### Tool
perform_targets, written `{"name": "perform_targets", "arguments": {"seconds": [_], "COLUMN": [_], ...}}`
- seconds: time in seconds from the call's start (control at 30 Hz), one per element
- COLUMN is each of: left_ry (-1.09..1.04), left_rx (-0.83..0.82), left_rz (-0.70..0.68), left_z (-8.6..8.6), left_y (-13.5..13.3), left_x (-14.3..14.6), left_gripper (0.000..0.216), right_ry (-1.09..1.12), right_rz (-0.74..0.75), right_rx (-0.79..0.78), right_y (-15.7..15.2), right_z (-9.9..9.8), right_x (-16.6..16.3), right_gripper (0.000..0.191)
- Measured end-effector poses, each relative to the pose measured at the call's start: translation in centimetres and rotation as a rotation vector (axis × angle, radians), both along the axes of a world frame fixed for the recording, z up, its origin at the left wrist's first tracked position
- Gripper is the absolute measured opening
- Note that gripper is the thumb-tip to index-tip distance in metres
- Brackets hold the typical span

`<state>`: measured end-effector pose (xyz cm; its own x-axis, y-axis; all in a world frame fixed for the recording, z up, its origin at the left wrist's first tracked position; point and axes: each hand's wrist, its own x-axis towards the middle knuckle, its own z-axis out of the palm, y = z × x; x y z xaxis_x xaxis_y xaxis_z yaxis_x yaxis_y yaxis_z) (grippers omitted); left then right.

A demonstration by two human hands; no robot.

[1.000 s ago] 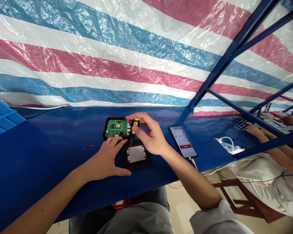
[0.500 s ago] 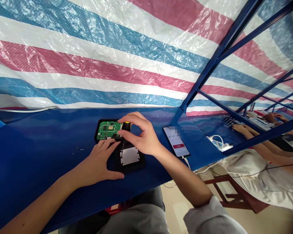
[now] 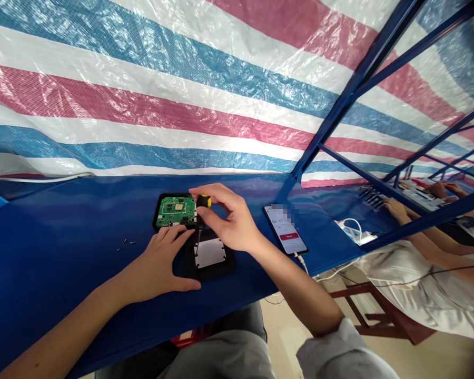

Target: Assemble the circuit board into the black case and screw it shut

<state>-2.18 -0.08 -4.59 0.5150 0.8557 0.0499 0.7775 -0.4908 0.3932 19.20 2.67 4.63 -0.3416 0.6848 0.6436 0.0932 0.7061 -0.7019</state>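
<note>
My right hand [image 3: 229,221] grips a yellow-and-black screwdriver [image 3: 201,206] upright, its tip on the left edge of a black cover with a silver plate [image 3: 210,253]. My left hand [image 3: 158,266] lies flat against that cover's left side, fingers spread, thumb along its near edge. Just behind sits a black tray holding a green circuit board [image 3: 174,209]. A few small screws [image 3: 125,244] lie loose on the blue table [image 3: 63,252] to the left.
A phone [image 3: 285,229] with a lit screen lies right of my hand, a white cable running from it. A striped tarp hangs behind the table. Blue metal frame bars [image 3: 339,163] separate a neighbouring station where another person's hands [image 3: 395,210] work.
The view has shifted a little to the right since the earliest frame. My right hand's fingers have turned on the screwdriver handle; the yellow cap shows again. My left hand has stayed put.
</note>
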Motion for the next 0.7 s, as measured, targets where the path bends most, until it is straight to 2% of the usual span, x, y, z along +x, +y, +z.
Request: {"name": "perform_targets", "arguments": {"seconds": [0.1,0.2,0.27,0.43,0.57,0.63,0.7], "left_ry": [-0.03,-0.034,-0.025,0.013,0.039,0.031,0.005], "left_rx": [0.031,0.029,0.015,-0.084,-0.112,-0.097,-0.076], "left_rz": [0.012,-0.006,-0.007,-0.002,0.004,0.0,-0.009], "left_z": [0.0,-0.1,0.1,1.7,2.3,2.1,1.7], "left_y": [-0.1,0.0,0.0,-0.3,-0.5,-0.5,-0.4], "left_x": [0.1,0.0,0.0,0.4,0.6,0.5,0.4], "left_gripper": [0.108,0.105,0.105,0.109,0.111,0.111,0.109], "right_ry": [0.001,-0.037,-0.034,0.047,0.021,0.021,0.038], "right_rz": [0.04,-0.048,-0.073,0.095,0.005,-0.01,0.049], "right_rx": [-0.063,-0.017,-0.025,-0.127,-0.023,-0.037,-0.096], "right_y": [-0.1,-0.1,-0.1,0.1,0.1,0.1,0.0], "right_z": [-0.1,-0.2,-0.3,-0.6,-0.5,-0.5,-0.6], "right_x": [0.1,0.0,-0.1,0.0,0.0,0.0,0.0], "right_gripper": [0.03,0.021,0.024,0.025,0.018,0.021,0.023]}}
